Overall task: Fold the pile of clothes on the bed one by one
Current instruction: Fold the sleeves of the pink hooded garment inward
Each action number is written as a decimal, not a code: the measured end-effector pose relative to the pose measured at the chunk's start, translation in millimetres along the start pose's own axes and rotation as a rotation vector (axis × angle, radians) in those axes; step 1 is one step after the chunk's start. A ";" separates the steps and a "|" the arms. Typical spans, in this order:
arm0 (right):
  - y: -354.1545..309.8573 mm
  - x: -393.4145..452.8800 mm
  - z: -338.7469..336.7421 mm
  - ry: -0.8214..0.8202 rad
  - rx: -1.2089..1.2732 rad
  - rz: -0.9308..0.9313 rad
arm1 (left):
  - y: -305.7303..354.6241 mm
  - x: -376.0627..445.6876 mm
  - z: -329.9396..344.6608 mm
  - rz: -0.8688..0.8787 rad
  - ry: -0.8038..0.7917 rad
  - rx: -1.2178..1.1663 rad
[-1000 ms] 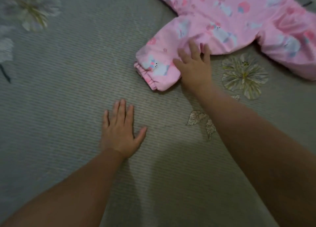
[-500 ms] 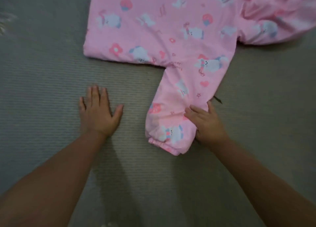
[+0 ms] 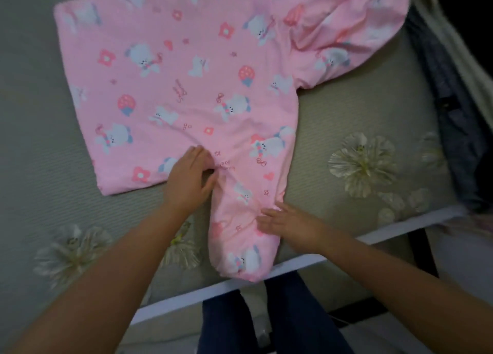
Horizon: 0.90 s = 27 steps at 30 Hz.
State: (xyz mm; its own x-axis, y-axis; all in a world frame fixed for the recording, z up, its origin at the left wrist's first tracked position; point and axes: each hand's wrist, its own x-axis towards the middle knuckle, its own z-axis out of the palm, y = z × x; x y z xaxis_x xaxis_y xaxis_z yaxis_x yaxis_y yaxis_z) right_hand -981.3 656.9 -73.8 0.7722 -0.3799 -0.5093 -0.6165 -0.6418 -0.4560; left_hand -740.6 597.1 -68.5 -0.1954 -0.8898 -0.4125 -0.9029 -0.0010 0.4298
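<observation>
My left hand, which lay flat on the bare bed half a second ago, has come across onto the pink top; it now rests at the bottom hem where the sleeve branches off, fingers straight and the thumb spread toward the sleeve. I cannot tell whether any cloth is pinched under it. The view has also swung back, so the white bed edge and my dark trousers show at the bottom of the frame.

The bed, covered in a grey-green ribbed sheet, fills most of the picture. The pink top, printed with white bears and flowers, lies spread flat across the upper middle, its other sleeve bunched in the upper right. A dark grey garment lies along the right edge. Pale flower prints show on the sheet: one at right centre, one at lower left.

The near sleeve runs down from the top's body to the bed edge, between my two hands. My right hand lies on its right side, fingers straight and flat on the cloth, pointing left, gripping nothing. My forearms cover part of the sheet below.
</observation>
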 end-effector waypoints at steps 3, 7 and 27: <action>3.6 -38.9 12.4 -0.043 0.121 -0.023 | 32.5 -8.4 18.2 0.054 -0.019 0.026; 41.0 -66.7 -3.7 0.250 0.157 0.221 | 84.0 -5.4 47.3 0.081 0.075 0.041; 121.6 19.1 -89.1 0.601 0.255 0.732 | 92.1 -16.2 16.4 -0.189 0.244 -0.339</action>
State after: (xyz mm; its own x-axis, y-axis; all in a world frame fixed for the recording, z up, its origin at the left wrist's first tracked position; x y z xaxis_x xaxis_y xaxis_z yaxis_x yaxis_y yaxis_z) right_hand -1027.8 512.3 -73.9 0.0918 -0.9480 -0.3049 -0.9344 0.0239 -0.3554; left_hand -826.9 619.0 -35.4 0.0930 -0.9411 -0.3252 -0.7299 -0.2866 0.6206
